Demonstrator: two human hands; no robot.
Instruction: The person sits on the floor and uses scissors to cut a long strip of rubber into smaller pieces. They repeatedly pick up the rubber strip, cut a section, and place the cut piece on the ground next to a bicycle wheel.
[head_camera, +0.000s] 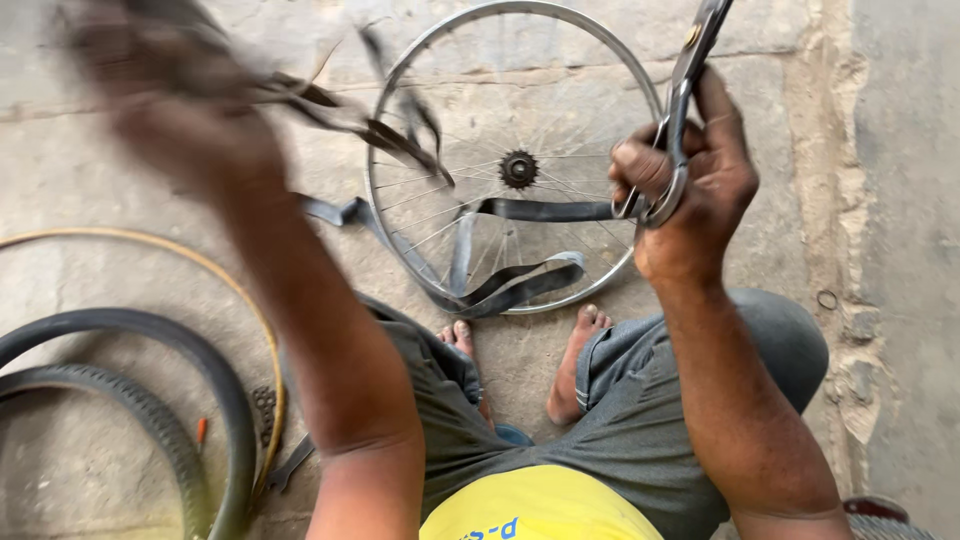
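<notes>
Head view, right hand (690, 190) gripping scissors (685, 90)

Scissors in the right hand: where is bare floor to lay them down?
Bare concrete lies right of the wheel, along the rough strip past the right hand holding the scissors. Another patch sits between the tyres and the wheel. By the feet it is crowded with tube.
</notes>
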